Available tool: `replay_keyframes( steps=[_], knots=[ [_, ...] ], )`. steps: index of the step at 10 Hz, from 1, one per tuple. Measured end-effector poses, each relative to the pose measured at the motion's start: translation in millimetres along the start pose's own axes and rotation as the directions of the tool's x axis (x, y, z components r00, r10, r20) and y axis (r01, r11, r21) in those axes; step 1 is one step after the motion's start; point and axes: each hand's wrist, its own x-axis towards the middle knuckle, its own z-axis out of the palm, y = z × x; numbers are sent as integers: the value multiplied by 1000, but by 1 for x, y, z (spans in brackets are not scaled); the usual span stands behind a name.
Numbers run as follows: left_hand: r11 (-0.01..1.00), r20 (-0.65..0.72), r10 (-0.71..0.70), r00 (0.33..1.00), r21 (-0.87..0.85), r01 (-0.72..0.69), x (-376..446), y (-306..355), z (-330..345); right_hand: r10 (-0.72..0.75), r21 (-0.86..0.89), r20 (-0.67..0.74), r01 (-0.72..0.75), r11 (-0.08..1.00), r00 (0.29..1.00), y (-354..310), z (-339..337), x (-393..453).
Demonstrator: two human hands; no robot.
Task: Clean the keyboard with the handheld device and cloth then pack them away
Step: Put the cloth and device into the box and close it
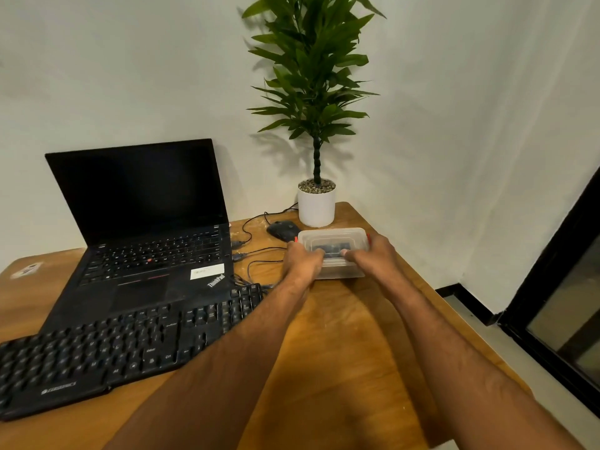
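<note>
A clear plastic box [337,237] with a lid and red side clips stands on the wooden table at the far right, a dark object dimly visible through the lid. My left hand [302,259] grips the box's left side, its thumb lying on the lid. My right hand [370,254] grips the right side in the same way. The black keyboard [107,349] lies at the lower left, in front of the laptop. Neither a cloth nor a handheld device shows outside the box.
An open black laptop [146,228] stands at the back left. A black mouse [283,230] and loose cables [256,251] lie just left of the box. Behind it is a potted plant [316,206]. The table's edge [431,293] runs close on the right.
</note>
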Motion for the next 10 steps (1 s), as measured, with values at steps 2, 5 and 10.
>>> replay_keyframes(
  steps=[2, 5, 10],
  knots=[
    [999, 2, -2, 1000, 47, 2, 34, 4, 14, 4, -16, 45, -3, 1000, 999, 11, 9, 40],
    [995, -2, 35, 999, 96, -35, 61, 7, 19, 10, 47, 15, -11, 999, 1000, 12, 18, 65],
    [973, -65, 177, 982, 160, -165, 39, 15, -28, -217, -316, -90, 179, 932, 972, 0, 15, 37]
  ],
)
